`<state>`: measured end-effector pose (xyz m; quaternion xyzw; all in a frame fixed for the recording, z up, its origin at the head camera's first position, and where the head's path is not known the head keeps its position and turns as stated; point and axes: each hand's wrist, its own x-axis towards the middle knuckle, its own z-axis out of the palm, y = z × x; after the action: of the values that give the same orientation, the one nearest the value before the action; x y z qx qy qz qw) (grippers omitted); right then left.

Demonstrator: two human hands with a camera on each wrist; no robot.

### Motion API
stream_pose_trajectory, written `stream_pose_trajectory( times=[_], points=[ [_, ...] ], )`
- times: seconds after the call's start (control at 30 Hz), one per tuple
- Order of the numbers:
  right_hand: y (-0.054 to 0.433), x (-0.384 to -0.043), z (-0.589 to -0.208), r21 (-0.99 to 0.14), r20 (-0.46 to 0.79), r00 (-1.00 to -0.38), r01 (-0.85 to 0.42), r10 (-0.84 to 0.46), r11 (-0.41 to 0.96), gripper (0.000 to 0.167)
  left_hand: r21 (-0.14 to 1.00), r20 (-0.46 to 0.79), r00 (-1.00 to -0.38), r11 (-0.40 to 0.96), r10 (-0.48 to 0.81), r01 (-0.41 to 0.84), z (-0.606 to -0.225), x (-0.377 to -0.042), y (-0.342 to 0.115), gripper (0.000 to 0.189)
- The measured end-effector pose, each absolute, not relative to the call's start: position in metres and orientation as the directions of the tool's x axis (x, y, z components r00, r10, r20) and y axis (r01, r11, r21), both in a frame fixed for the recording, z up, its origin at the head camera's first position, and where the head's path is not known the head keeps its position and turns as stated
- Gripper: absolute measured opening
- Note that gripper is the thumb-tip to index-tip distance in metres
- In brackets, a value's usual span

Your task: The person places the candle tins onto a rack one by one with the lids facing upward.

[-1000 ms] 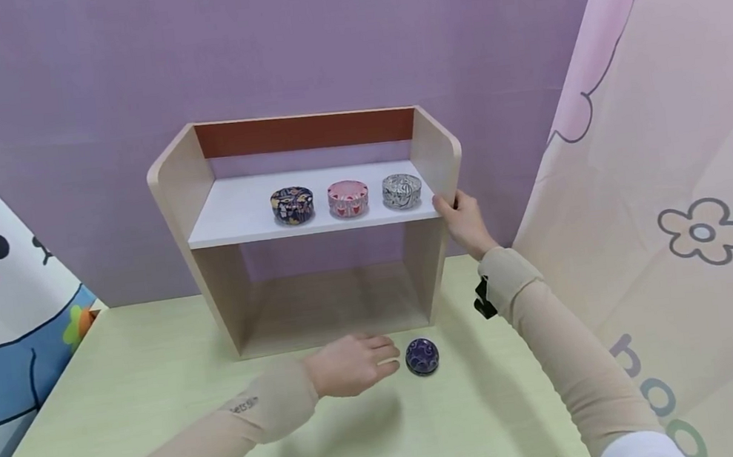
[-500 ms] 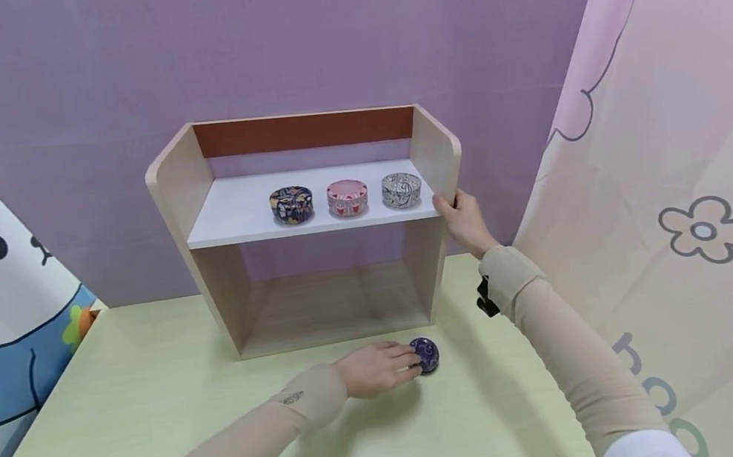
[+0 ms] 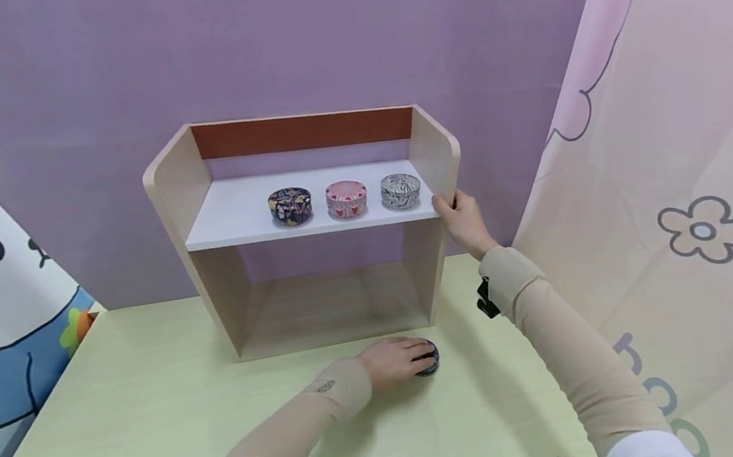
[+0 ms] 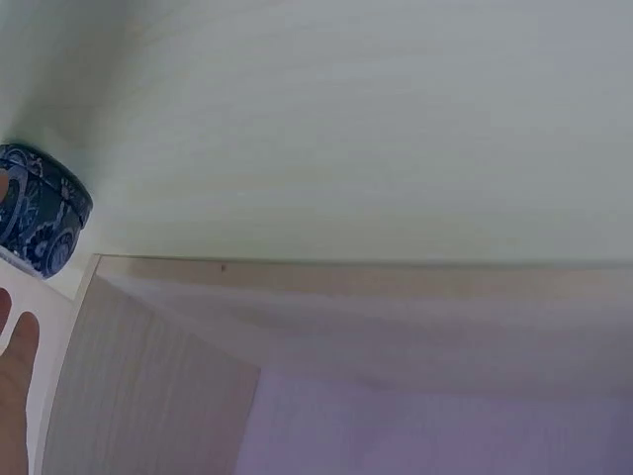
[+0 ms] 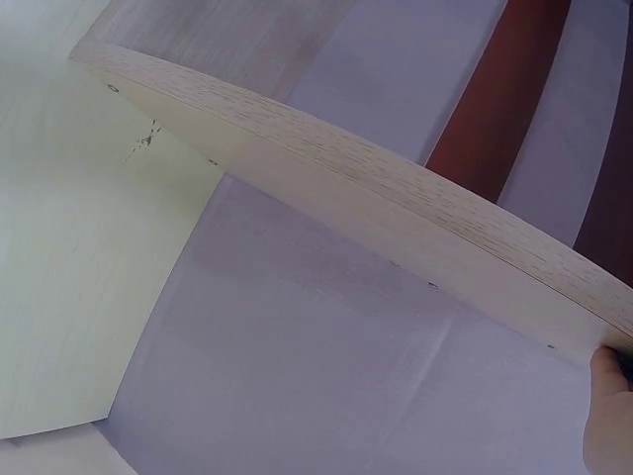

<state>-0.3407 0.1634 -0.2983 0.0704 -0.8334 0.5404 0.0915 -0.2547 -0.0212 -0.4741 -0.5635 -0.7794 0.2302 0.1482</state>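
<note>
My left hand (image 3: 394, 360) lies over a small round dark-blue patterned tin (image 3: 432, 365) on the table, its fingers bent across the lid. The thumb side is hidden in the head view. In the left wrist view, the blue tin (image 4: 45, 213) sits near the shelf's front corner, a fingertip against it. My right hand (image 3: 466, 224) grips the right side panel of a small wooden shelf (image 3: 437, 154), thumb at the white board's front corner. On that board stand a dark floral tin (image 3: 290, 207), a pink tin (image 3: 346, 199) and a grey-and-white tin (image 3: 400, 191) in a row.
The shelf stands on a pale yellow-green table (image 3: 124, 410) close to a purple backdrop (image 3: 293, 42). A printed cloth with a flower (image 3: 702, 230) hangs at the right. At the left is a cartoon-animal cloth (image 3: 11, 355).
My left hand has moved right, from beside the blue tin to over it, and its fingers now cover most of the lid. The right hand stays on the shelf.
</note>
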Motion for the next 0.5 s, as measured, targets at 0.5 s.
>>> stream_pose_trajectory(
  times=[0.5],
  points=[
    [0.164,-0.341,-0.299,-0.885,0.237,-0.971,-0.221,-0.011,0.409,0.05,-0.407,-0.134,-0.442,0.358,0.887,0.841,-0.487,-0.265,0.003,0.049]
  ],
)
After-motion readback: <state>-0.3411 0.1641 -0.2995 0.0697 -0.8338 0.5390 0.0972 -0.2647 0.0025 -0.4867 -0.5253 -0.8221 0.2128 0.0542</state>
